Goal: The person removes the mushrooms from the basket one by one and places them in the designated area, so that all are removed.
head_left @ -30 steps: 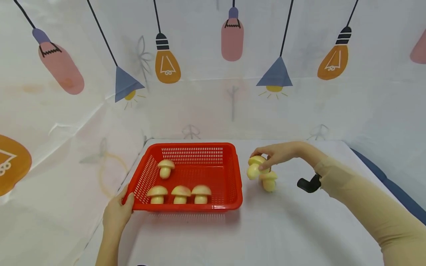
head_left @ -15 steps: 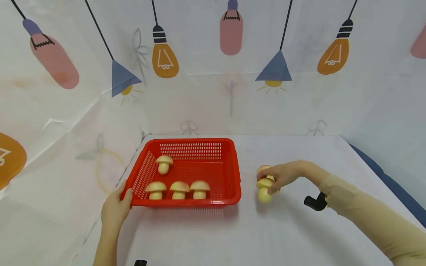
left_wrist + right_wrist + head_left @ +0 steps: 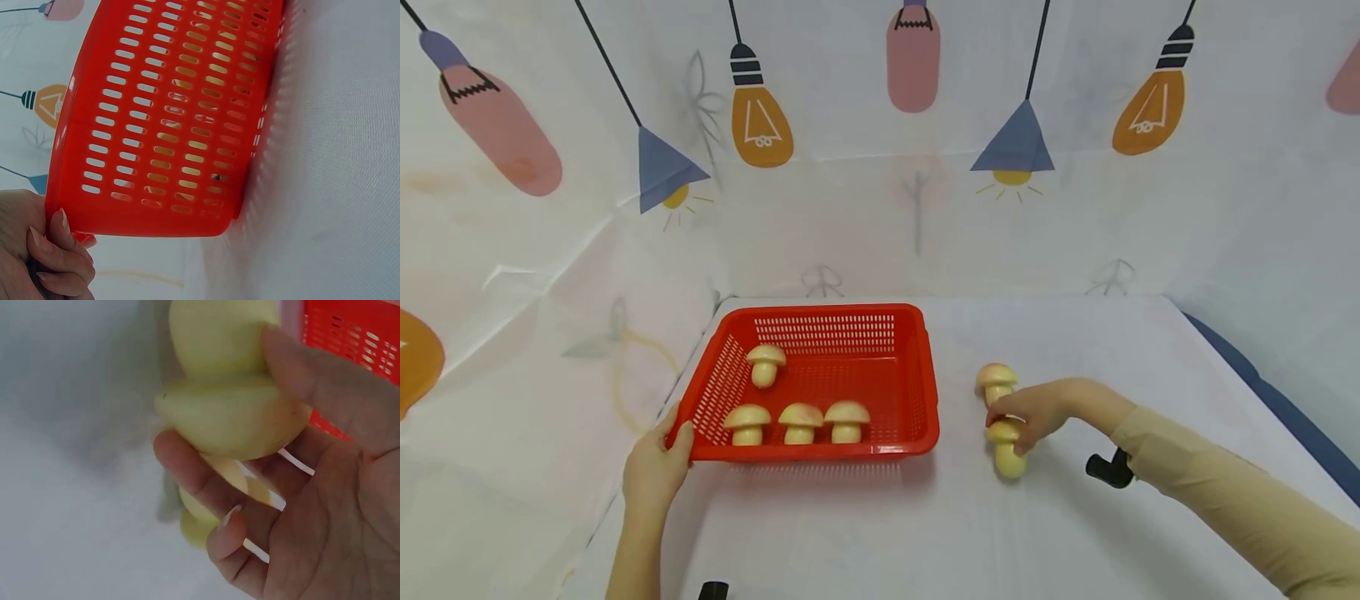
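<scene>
A red plastic basket [image 3: 910, 375] with slotted walls holds several toy mushrooms, three of them along its near side and one mushroom [image 3: 765, 367] toward the back left. My left hand [image 3: 655, 467] grips the basket's near left corner; in the left wrist view, the hand's [image 3: 53, 256] thumb and fingers close on the rim. Right of the basket, my right hand [image 3: 1037, 412] holds a pale yellow mushroom [image 3: 1010, 460] by its cap, low over the table. Just behind it another mushroom [image 3: 997, 377] stands on the table. In the right wrist view, thumb and fingers surround the held mushroom [image 3: 231, 415].
A white-covered table [image 3: 850, 533] lies under everything. Behind it hangs a white sheet [image 3: 850, 225] printed with lamps and bulbs. Dark blue fabric [image 3: 1262, 392] shows past the table's right edge.
My right hand has carried its mushroom down and toward the near side, past the standing one, which is now uncovered. The left hand keeps its grip on the basket; the view has tilted slightly.
</scene>
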### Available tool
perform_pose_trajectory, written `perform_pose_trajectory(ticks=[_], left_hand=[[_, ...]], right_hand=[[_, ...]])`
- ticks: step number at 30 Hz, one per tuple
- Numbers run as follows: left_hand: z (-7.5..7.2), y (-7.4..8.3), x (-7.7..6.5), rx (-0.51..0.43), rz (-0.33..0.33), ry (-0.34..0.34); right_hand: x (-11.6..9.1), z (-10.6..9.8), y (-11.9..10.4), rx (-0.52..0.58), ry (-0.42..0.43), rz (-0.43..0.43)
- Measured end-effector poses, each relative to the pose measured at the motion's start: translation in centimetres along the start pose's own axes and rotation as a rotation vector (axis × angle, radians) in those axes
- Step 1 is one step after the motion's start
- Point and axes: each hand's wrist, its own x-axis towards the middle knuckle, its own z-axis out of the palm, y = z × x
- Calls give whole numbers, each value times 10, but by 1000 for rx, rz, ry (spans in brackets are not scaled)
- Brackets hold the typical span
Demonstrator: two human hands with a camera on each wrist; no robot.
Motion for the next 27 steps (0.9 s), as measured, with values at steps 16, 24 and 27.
perform_pose_trajectory(ticks=[16,24,27], left_hand=[[1,0,2,3,-6,0],[-1,1,3,-3,-19,-12],[-1,2,3,-10,-29,-18]], right_hand=[[6,5,1,3,34,44],[6,4,1,23,42,50],[6,4,1,22,43,48]])
